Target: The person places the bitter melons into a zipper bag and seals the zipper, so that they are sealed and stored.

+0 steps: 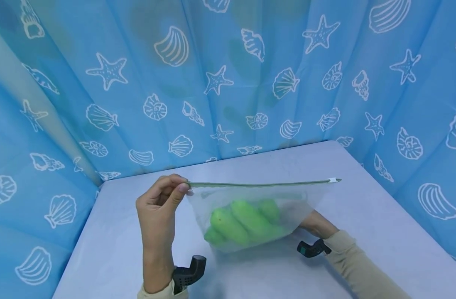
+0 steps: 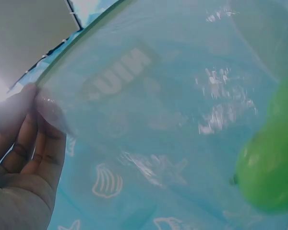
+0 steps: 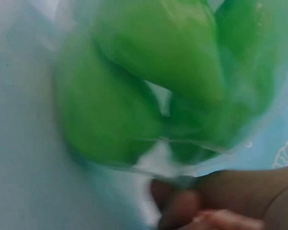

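Above pale table, before shell-print curtain: zip bag of green fruit, zipper edge level, left-right. Left hand pinching its left corner; right hand beneath, grip unclear.

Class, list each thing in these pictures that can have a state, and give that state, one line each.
Zip bag: zipped shut, held up above the table.
Green fruits: inside the bag.
Left hand: pinches the bag's top corner.
Right hand: under the bag's lower corner, mostly hidden.
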`<state>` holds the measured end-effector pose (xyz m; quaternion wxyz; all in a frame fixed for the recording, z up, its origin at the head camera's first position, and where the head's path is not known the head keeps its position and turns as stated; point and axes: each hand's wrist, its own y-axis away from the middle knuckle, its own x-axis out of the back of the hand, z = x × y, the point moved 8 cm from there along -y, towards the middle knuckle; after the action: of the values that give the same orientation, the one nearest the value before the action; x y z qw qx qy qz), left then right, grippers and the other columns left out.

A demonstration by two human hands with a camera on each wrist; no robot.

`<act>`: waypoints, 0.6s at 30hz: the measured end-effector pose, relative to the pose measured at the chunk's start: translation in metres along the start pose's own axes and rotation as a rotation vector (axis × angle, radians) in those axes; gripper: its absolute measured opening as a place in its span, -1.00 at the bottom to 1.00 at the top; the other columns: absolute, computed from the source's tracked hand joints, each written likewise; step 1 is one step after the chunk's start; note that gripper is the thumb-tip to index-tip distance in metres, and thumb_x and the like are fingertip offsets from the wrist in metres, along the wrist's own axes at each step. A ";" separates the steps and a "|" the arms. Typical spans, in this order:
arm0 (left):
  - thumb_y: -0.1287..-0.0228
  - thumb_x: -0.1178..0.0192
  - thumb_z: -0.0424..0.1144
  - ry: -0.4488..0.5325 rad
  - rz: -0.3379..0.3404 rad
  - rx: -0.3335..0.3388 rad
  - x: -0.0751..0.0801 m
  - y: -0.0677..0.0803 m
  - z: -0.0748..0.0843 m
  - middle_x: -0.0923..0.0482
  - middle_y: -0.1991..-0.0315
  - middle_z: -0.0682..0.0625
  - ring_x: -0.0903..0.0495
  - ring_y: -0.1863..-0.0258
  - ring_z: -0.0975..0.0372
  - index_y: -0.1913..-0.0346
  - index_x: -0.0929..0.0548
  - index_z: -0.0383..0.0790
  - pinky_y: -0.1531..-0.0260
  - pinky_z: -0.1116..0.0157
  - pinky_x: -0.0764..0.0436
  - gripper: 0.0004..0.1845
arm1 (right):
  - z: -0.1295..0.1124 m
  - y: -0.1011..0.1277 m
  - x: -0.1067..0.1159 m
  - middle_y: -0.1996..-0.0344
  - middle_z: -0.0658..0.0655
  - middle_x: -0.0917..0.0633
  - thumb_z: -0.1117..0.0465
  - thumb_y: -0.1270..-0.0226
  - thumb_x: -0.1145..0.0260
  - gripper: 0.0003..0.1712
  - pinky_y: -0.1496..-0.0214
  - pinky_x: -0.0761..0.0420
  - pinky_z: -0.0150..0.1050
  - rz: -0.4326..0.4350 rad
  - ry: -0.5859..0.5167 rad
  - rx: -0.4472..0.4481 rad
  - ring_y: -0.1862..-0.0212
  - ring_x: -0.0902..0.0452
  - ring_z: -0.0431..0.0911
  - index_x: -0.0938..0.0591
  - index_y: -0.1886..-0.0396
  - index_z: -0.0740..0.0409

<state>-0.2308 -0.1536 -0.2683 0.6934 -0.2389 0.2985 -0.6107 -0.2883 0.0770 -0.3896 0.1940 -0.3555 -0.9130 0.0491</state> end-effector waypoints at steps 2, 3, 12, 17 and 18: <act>-0.09 -0.19 -0.59 0.026 -0.014 0.007 0.003 0.003 0.000 -0.54 0.41 -0.24 -0.56 0.45 0.09 0.29 -0.60 -0.52 0.32 0.33 -0.54 -0.90 | 0.053 0.023 0.028 -0.03 -0.01 -0.59 0.00 -0.33 -0.14 -0.57 -0.08 -0.49 -0.20 0.238 0.001 -0.159 -0.05 -0.51 -0.13 -0.47 -0.18 -0.10; -0.08 -0.19 -0.60 0.027 -0.023 0.012 0.005 0.005 0.000 -0.54 0.40 -0.24 -0.57 0.44 0.10 0.30 -0.60 -0.53 0.31 0.33 -0.56 -0.90 | 0.080 0.032 0.039 -0.01 0.04 -0.59 0.00 -0.32 -0.16 -0.56 -0.03 -0.52 -0.15 0.299 -0.010 -0.185 -0.03 -0.52 -0.08 -0.49 -0.16 -0.03; -0.06 -0.19 -0.61 -0.121 -0.343 0.125 0.015 0.034 -0.028 -0.61 0.34 -0.14 -0.59 0.36 0.13 0.30 -0.66 -0.33 0.35 0.31 -0.62 -0.81 | 0.159 0.049 0.113 0.26 0.13 -0.64 0.05 -0.33 -0.15 -0.72 0.26 -0.58 -0.24 0.691 0.138 -0.525 0.24 -0.55 -0.05 -0.57 0.13 0.14; 0.04 -0.16 -0.73 -0.032 -0.530 0.046 0.012 0.056 -0.024 -0.62 0.32 -0.12 -0.59 0.31 0.14 0.26 -0.67 -0.33 0.38 0.30 -0.61 -0.68 | 0.150 0.035 0.131 0.27 0.11 -0.63 0.07 -0.33 -0.16 -0.76 0.23 -0.57 -0.18 0.706 0.196 -0.498 0.22 -0.52 -0.04 -0.57 0.15 0.11; 0.06 -0.16 -0.75 -0.009 -0.559 0.033 0.012 0.061 -0.024 -0.62 0.32 -0.14 -0.59 0.30 0.14 0.26 -0.67 -0.33 0.38 0.29 -0.61 -0.65 | 0.147 0.030 0.133 0.28 0.11 -0.63 0.07 -0.33 -0.16 -0.77 0.25 -0.56 -0.18 0.698 0.217 -0.487 0.23 -0.52 -0.04 -0.57 0.16 0.11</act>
<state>-0.2038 -0.1558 -0.3297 0.5032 -0.3035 0.2081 -0.7819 -0.4161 0.1953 -0.4895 0.1709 -0.6812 -0.6974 -0.1426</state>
